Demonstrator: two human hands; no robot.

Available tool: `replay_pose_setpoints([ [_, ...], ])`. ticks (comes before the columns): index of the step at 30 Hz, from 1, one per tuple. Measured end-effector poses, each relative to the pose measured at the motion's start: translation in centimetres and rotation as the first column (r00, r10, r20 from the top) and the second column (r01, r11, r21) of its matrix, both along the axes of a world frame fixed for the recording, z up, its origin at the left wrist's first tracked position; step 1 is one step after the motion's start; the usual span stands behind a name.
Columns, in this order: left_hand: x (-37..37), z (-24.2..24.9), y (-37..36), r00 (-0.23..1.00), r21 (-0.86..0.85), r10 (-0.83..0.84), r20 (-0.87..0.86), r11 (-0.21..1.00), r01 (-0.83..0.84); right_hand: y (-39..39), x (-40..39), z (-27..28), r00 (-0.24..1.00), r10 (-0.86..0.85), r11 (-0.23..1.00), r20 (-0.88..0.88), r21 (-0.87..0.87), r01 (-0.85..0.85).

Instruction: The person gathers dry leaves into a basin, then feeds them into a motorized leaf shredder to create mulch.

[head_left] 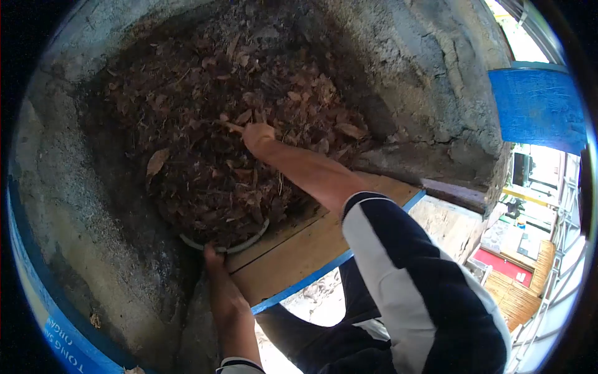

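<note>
Brown dry leaves (205,140) sit in round tub (252,240) and heap around it. Right hand (258,134) part open, touching leaves. Left hand (213,254) at rim, can't tell if gripping. Hard pull could tip tub, spill leaves.

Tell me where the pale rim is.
In the head view, low and left of centre: the pale rim is at the left hand, beside the wooden board.
</note>
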State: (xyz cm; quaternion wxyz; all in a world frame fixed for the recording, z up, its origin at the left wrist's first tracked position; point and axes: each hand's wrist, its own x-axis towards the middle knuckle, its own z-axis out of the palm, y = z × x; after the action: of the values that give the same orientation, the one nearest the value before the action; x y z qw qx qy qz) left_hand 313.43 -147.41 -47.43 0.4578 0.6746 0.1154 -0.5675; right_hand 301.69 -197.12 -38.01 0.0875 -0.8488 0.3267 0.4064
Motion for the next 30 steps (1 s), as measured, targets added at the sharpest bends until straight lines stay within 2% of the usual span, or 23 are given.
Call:
replay_pose_setpoints([
  [1, 0.7, -1.5, 1.5, 0.795, 0.112, -0.486, 0.363, 0.870, 0.481, 1.8, -1.3, 0.9, 0.999, 0.016, 1.000, 0.045, 0.009, -0.016],
  [2, 1.0, -3.0, 2.4, 0.270, 0.364, -0.773, 0.574, 0.536, 0.761, 2.6, -2.9, 1.6, 0.997, 0.035, 0.999, 0.066, 0.011, -0.035],
  [3, 0.5, -4.5, 3.0, 0.284, 0.363, -0.771, 0.570, 0.546, 0.755, 3.6, -4.5, 2.3, 0.995, 0.054, 0.998, 0.087, 0.012, -0.055],
  [6, -0.5, -7.2, 5.4, 0.658, -0.029, -0.536, 0.529, 0.764, 0.645, 5.9, -6.7, 3.7, 0.961, 0.248, 0.962, 0.121, -0.146, -0.230],
  [8, 0.2, -7.6, 4.7, 0.793, -0.222, -0.399, 0.460, 0.813, 0.538, 6.0, -5.2, 9.7, 0.986, 0.106, 0.981, 0.128, 0.147, -0.125],
  [9, 0.5, -6.9, 4.0, 0.831, -0.284, -0.357, 0.428, 0.819, 0.498, 6.7, -5.4, 9.6, 0.987, 0.100, 0.982, 0.129, 0.146, -0.118],
  [10, 0.0, -6.2, 3.3, 0.978, -0.575, -0.167, 0.125, 0.791, 0.208, 6.8, -5.3, 9.4, 0.990, 0.071, 0.985, 0.121, 0.146, -0.089],
  [12, -0.9, -4.5, 0.6, 0.973, -0.730, -0.025, -0.229, 0.666, -0.155, 6.6, -5.1, 8.1, 0.991, 0.053, 0.988, 0.121, 0.140, -0.070],
  [13, -0.9, -4.0, -1.2, 0.945, -0.312, 0.198, -0.259, 0.909, -0.276, 6.6, -4.7, 7.0, 0.972, 0.115, 0.989, 0.204, 0.064, -0.131],
  [14, -0.4, -3.3, -1.4, 0.896, 0.187, 0.410, -0.172, 0.906, -0.379, 7.3, -4.4, 5.8, 0.943, 0.175, 0.983, 0.284, -0.004, -0.181],
  [15, 0.3, -4.7, 0.5, 0.901, 0.198, 0.406, -0.150, 0.906, -0.375, 7.8, -3.5, 4.4, 0.940, 0.162, 0.985, 0.302, 0.012, -0.174],
  [17, 0.9, -8.4, 4.8, 0.999, -0.223, 0.008, -0.043, 0.975, -0.018, 8.5, -2.3, 2.7, 0.965, 0.195, 0.973, 0.176, 0.089, -0.213],
  [18, 1.5, -6.2, 3.3, 0.999, -0.227, -0.013, -0.034, 0.974, 0.005, 8.4, -3.1, 2.9, 0.967, 0.176, 0.978, 0.184, 0.083, -0.194],
  [19, 1.4, -4.1, 1.3, 0.978, -0.245, 0.114, -0.175, 0.957, -0.155, 7.6, -4.4, 3.4, 0.932, 0.298, 0.950, 0.208, -0.160, -0.268],
  [21, 0.5, 1.6, -2.3, 0.927, -0.235, 0.223, -0.302, 0.925, -0.299, 8.0, -7.7, 4.7, 0.836, 0.523, 0.733, 0.164, -0.587, -0.344],
  [22, 0.0, 4.1, -4.7, 0.899, -0.020, 0.393, -0.191, 0.915, -0.404, 8.3, -8.5, 5.5, 0.781, 0.615, 0.560, 0.103, -0.755, -0.341],
  [23, -0.1, 6.2, -6.6, 0.847, 0.180, 0.529, -0.040, 0.838, -0.515, 7.9, -7.8, 6.6, 0.756, 0.651, 0.463, 0.071, -0.826, -0.322],
  [24, -0.2, 7.8, -7.8, 0.853, 0.174, 0.521, -0.023, 0.843, -0.510, 7.6, -7.1, 7.8, 0.735, 0.677, 0.365, 0.038, -0.885, -0.290],
  [25, -0.5, 9.2, -8.3, 0.829, 0.169, 0.560, 0.008, 0.816, -0.553, 5.9, -5.6, 10.5, 0.903, 0.383, 0.862, 0.196, -0.426, -0.274],
  [26, -0.7, 10.6, -7.7, 0.801, 0.172, 0.597, 0.037, 0.786, -0.594, 5.0, -5.1, 12.0, 0.992, 0.036, 0.974, 0.119, 0.218, -0.061],
  [27, -0.2, 10.3, -6.4, 0.837, 0.115, 0.544, -0.059, 0.837, -0.535, 4.9, -5.4, 11.5, 0.992, 0.020, 0.970, 0.121, 0.240, -0.049],
  [29, -0.9, 11.4, -5.6, 0.818, 0.138, 0.575, -0.009, 0.811, -0.568, 5.0, -6.5, 11.2, 0.945, 0.196, 0.979, 0.261, -0.004, -0.202],
  [30, -1.5, 12.8, -6.4, 0.805, 0.141, 0.592, 0.033, 0.795, -0.590, 5.4, -6.9, 11.5, 0.948, 0.182, 0.982, 0.263, 0.006, -0.190],
])
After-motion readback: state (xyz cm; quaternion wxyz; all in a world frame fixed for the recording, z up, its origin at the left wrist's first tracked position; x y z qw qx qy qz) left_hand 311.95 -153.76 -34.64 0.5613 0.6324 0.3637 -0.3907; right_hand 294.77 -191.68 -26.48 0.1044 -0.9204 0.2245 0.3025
